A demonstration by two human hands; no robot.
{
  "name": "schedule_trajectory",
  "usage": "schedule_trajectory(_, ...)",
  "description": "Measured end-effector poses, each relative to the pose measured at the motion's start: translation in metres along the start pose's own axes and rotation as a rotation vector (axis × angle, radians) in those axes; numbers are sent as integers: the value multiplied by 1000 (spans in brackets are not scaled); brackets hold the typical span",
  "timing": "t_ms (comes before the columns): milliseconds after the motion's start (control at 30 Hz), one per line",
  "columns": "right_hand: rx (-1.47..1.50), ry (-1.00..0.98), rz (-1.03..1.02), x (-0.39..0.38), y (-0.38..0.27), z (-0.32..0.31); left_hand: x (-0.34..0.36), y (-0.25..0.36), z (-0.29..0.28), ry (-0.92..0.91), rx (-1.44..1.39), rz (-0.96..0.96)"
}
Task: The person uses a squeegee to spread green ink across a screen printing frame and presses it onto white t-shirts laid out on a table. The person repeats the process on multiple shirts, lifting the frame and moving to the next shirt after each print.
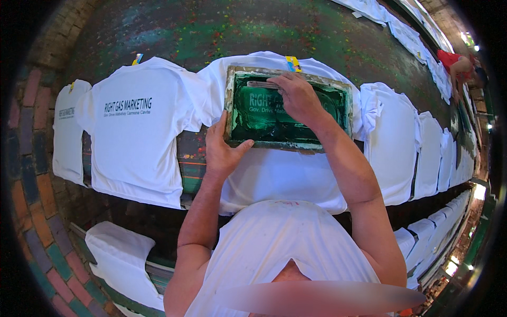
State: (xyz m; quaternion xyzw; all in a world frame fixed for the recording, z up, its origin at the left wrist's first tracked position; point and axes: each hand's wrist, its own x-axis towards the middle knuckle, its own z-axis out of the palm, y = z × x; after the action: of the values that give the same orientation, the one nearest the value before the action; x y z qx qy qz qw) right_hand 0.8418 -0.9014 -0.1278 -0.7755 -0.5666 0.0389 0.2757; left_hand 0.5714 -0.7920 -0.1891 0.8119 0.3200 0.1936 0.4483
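Observation:
A screen-printing frame (228, 98) with a wooden rim lies over a white T-shirt (280, 177) on the long table. Dark green ink coats its mesh, and lettering shows through at the upper left. My left hand (222, 152) grips the frame's lower left corner, thumb along the near edge and fingers up the left side. Inside the frame, near its far edge, my right hand (300, 98) is closed on a squeegee (257, 84). The squeegee's right part is hidden behind that hand. Yellow and blue tape (293, 64) shows at the shirt's collar.
To the left lie a printed white shirt (132, 142) and another printed shirt (68, 132). A row of white shirts (388, 142) runs off to the right. More shirts (119, 243) lie on a table behind me. A person in red (454, 66) bends over at the far right.

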Motion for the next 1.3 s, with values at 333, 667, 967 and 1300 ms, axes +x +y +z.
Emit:
schedule_trajectory(333,-119,-58,-158,-73,-39,7,5,1,2,-16,-19,-41)
schedule_trajectory(667,14,-242,41,-85,28,-74,7,5,1,-44,-113,-145)
schedule_trajectory(967,-101,28,-36,-95,66,-64,10,-3,1,-100,-172,-164)
schedule_trajectory(1300,-6,-188,41,-153,43,-102,11,4,-1,-120,-224,-196)
